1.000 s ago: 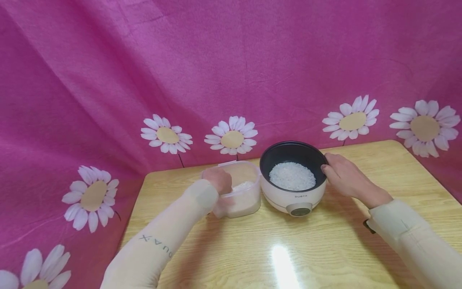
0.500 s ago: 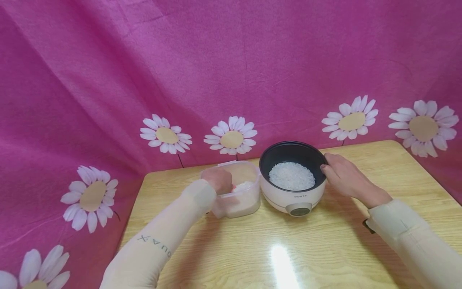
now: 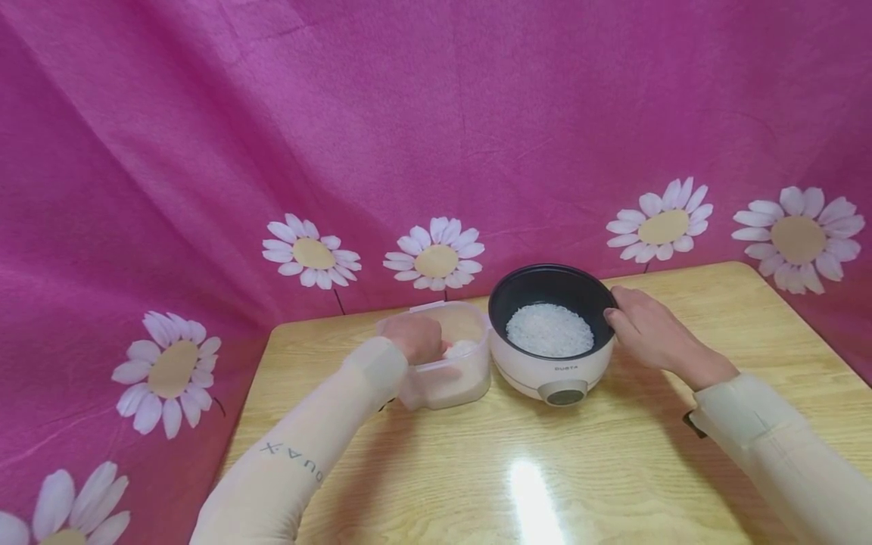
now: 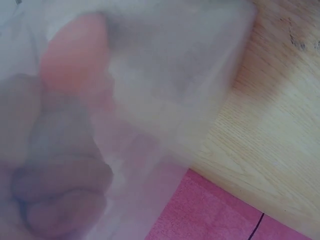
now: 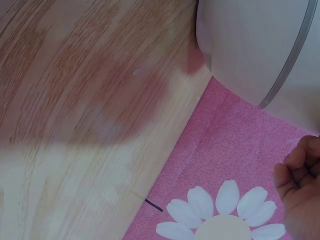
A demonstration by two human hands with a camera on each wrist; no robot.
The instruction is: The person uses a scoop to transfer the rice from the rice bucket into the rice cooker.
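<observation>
My left hand [image 3: 412, 338] is inside a translucent plastic box [image 3: 470, 382] that holds white rice [image 3: 462, 349]. Through the box's cloudy wall, the left wrist view shows curled fingers [image 4: 65, 190] holding an orange-pink scoop [image 4: 75, 55], blurred and partly hidden. Directly right of the box is a white rice cooker [image 3: 514, 371] with a black inner pot and a grey front dial. Rice [image 3: 550, 331] covers the pot's bottom. My right hand [image 3: 643, 329] grips the cooker's right side, thumb at the rim. Its curled fingers [image 5: 300, 170] show at the edge of the right wrist view.
The wooden table [image 3: 436, 469] carries both containers close to its back edge. Behind and to the left hangs a pink cloth [image 3: 409, 136] printed with white daisies. The box and cooker stand side by side, almost touching.
My left hand has shifted slightly right within the box, and a bit of the orange-red scoop now shows beside it. The right hand and cooker stay put.
</observation>
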